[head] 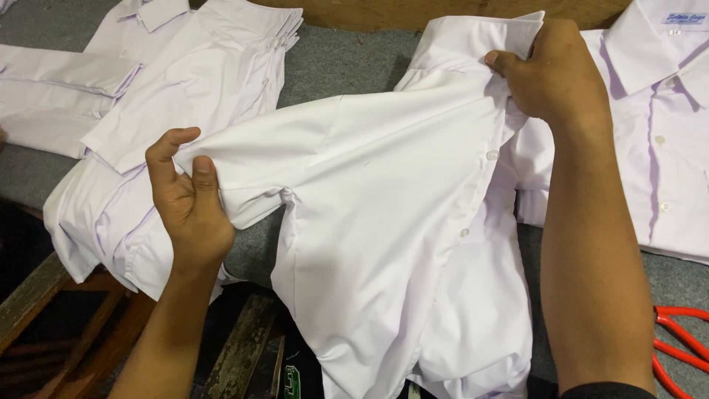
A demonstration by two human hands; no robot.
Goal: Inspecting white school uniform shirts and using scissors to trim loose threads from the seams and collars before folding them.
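A white button-up shirt (384,214) is spread in front of me over the grey table (340,63), its lower part hanging past the near edge. My left hand (188,199) pinches the shirt's short sleeve at the left. My right hand (550,70) grips the shirt near the collar at the upper right, beside the button placket. The fabric is stretched between both hands.
A stack of white shirts (185,81) lies at the left, overhanging the table edge. Another folded white shirt (657,125) lies at the right. Red scissor handles (679,347) rest at the lower right. Wooden bench slats (236,355) show below.
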